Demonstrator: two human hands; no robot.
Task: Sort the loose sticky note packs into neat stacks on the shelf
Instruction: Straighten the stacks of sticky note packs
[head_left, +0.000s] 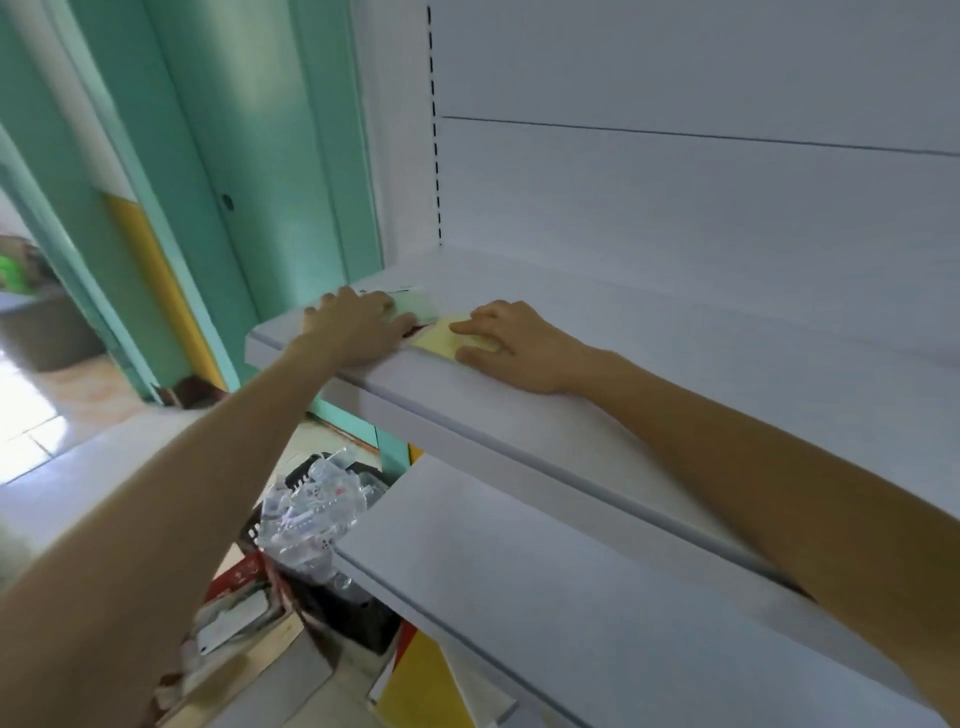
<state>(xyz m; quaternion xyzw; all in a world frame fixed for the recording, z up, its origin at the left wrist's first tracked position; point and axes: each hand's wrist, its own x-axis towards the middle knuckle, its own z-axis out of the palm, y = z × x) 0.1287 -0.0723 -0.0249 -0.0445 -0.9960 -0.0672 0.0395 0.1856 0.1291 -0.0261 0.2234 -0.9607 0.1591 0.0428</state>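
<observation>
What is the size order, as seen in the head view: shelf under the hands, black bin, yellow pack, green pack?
1. shelf.
2. black bin, nearer the camera.
3. yellow pack and green pack: alike, both partly covered, so unranked.

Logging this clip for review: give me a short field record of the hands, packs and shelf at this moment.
left hand: lies flat on the green pack
right hand: fingers bent over the yellow pack, thumb at its near edge
packs: side by side near the left end of the upper shelf; blur hides whether they touch
stacks: none visible yet
image: hands and packs slightly blurred
below: lower shelf; on the floor, a black bin under clear wrap
</observation>
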